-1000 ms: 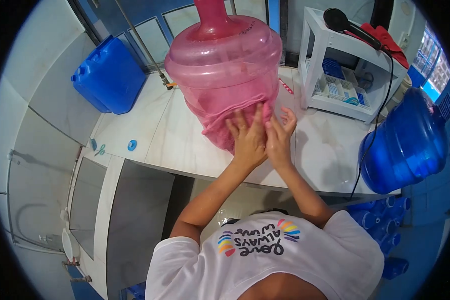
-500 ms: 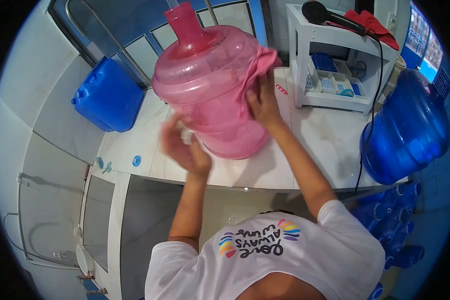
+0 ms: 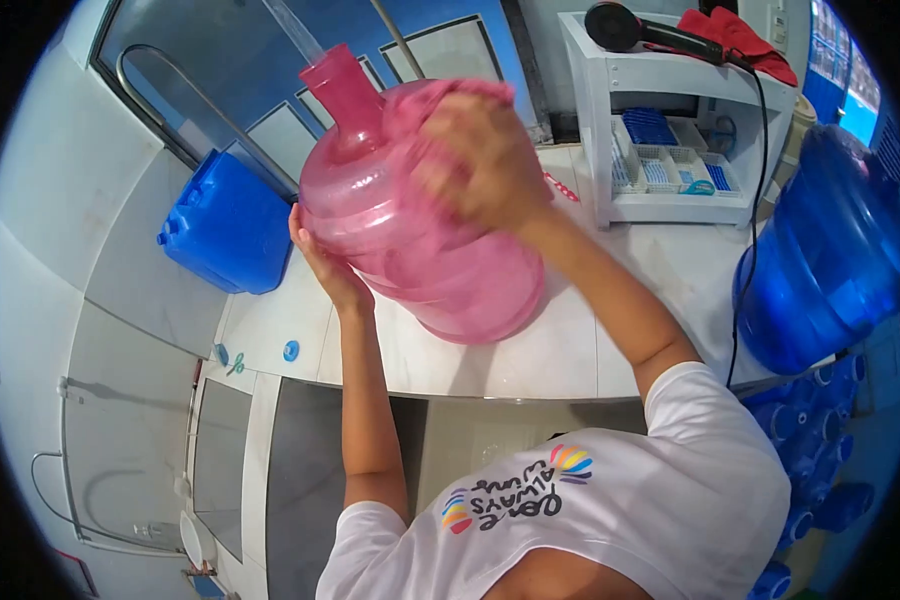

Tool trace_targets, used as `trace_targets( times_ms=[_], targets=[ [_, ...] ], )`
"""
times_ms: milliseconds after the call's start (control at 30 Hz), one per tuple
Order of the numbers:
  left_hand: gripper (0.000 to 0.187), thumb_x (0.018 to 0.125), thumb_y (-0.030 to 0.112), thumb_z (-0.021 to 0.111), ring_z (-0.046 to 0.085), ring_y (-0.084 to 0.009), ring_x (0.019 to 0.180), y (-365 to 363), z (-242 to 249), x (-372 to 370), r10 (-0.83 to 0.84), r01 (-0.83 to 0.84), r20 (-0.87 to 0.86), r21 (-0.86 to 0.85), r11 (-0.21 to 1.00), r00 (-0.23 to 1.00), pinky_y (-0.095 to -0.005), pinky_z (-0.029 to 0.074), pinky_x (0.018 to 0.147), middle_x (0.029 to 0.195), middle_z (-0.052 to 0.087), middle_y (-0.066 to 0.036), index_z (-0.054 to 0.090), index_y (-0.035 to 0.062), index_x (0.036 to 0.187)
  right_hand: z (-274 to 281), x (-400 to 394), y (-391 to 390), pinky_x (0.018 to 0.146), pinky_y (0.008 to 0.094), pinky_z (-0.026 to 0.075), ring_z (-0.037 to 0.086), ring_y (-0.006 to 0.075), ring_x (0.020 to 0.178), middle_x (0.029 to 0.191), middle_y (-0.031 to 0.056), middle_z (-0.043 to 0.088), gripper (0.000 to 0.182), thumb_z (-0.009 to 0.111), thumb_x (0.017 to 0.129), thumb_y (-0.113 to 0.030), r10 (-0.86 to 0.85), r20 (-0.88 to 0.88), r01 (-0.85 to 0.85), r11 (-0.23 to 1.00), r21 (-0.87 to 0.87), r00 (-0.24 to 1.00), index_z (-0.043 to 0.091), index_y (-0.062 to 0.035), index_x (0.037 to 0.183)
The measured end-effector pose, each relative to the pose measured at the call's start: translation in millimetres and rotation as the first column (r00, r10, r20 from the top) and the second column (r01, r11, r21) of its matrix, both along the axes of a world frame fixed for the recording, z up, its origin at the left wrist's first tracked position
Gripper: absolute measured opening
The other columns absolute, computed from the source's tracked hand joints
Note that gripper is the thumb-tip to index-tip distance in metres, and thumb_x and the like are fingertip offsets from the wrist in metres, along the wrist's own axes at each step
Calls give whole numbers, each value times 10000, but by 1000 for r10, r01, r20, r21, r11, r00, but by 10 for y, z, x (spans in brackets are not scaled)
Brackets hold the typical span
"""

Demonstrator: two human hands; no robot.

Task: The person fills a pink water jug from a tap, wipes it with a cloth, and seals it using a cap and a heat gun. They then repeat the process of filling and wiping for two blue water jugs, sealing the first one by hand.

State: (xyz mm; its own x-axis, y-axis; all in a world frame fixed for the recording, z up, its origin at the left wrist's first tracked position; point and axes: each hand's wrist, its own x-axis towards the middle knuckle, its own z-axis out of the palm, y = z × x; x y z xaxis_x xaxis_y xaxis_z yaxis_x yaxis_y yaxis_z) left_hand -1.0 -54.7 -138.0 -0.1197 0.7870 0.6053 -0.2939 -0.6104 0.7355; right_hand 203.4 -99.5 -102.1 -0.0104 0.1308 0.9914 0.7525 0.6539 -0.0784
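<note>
A pink translucent water jug (image 3: 355, 205) stands on the white counter, its neck pointing up and tilted left in the head view. My left hand (image 3: 328, 268) grips the jug's left side, fingers reaching behind it and partly hidden. Bunched in my right hand (image 3: 485, 165) is a pink cloth (image 3: 420, 108), pressed against the jug's upper shoulder near the neck. Motion blurs the right hand and the cloth. A clear tube (image 3: 295, 28) slants down to the mouth of the jug.
On the left of the counter (image 3: 450, 378) are a blue jerrycan (image 3: 228, 225), a blue cap (image 3: 291, 350) and small scissors (image 3: 235, 364). To the right stand a white shelf (image 3: 670, 75) with a corded heat gun or dryer (image 3: 660, 35) and a large blue jug (image 3: 820, 260). Several blue bottles (image 3: 810, 450) stand below.
My right hand has carried the cloth from the jug's right side up and left onto its shoulder. My left hand, previously blurred in front, now rests against the jug's left side.
</note>
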Motion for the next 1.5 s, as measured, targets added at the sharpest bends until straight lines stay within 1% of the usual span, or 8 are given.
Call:
trace_targets(
  times_ms=[233, 300, 533, 600, 900, 967, 1167, 1500],
  targets=[
    [540, 899, 426, 345, 366, -233, 1219, 25, 7, 107, 72, -72, 81, 2, 997, 994, -361, 282, 1026, 1301, 384, -106, 326, 70, 1305, 622, 660, 1408, 922, 325, 415, 535, 222, 1031, 1193, 87, 508, 327, 469, 869, -253, 398, 624, -218, 912, -347, 672, 561, -33, 1093],
    [548, 896, 436, 336, 374, -236, 1215, 24, 4, 142, 100, -101, 80, 6, 995, 992, -362, 294, 1020, 1298, 388, -108, 326, 70, 1304, 779, 504, 1550, 903, 304, 425, 551, 171, 1008, 1186, 52, 532, 393, 450, 893, -329, 692, -280, -502, 137, -854, 665, 559, -41, 1137],
    [579, 885, 489, 313, 403, -249, 1197, 44, 22, 226, 75, -78, 149, 15, 997, 986, -378, 338, 1009, 1293, 397, -109, 328, 89, 1304, 663, 452, 2239, 915, 293, 406, 497, 121, 1078, 1191, 14, 541, 395, 457, 906, -352, 785, -328, -450, -70, -890, 526, 521, -125, 1223],
    [569, 887, 490, 309, 405, -255, 1198, 113, -25, 155, 69, -71, 133, 15, 997, 989, -386, 349, 1009, 1294, 396, -108, 331, 104, 1304, 494, 585, 1803, 947, 310, 377, 426, 103, 1153, 1305, -9, 436, 402, 461, 905, -290, 373, -844, -734, -430, -525, 384, 463, -132, 1274],
    [524, 886, 454, 308, 402, -279, 1201, 70, -24, 191, 65, -66, 145, 3, 998, 987, -428, 373, 993, 1298, 398, -110, 382, 106, 1271, -1209, 288, 159, 1006, 371, 308, 329, 202, 1249, 1389, 68, 302, 503, 493, 871, -291, 233, -970, -934, 326, 145, -69, 372, -124, 1329],
    [519, 883, 444, 305, 406, -293, 1199, 8, 9, 257, 37, -37, 139, 3, 999, 990, -446, 381, 990, 1292, 410, -114, 385, 106, 1269, -1869, -41, -131, 1041, 427, 235, 263, 341, 1269, 1385, 184, 233, 640, 527, 826, -352, -80, -436, -174, 842, -511, 896, 285, -98, 1361],
    [533, 887, 456, 292, 397, -295, 1211, 59, -18, 217, 90, -91, 80, 13, 996, 993, -449, 381, 992, 1308, 397, -114, 389, 101, 1272, -1773, 626, 584, 1063, 526, 139, 119, 478, 1298, 1421, 261, 145, 772, 546, 771, -430, 470, -534, -679, 669, -304, 703, 256, -33, 1367],
    [545, 886, 465, 294, 397, -296, 1212, -2, -27, 288, 147, -147, 73, 6, 989, 987, -457, 378, 989, 1304, 404, -114, 389, 99, 1279, -2238, 466, 1071, 1066, 528, 136, 114, 482, 1297, 1419, 269, 136, 756, 532, 789, -416, 100, -619, -447, 781, -437, 779, 246, -21, 1367]
  ],
)
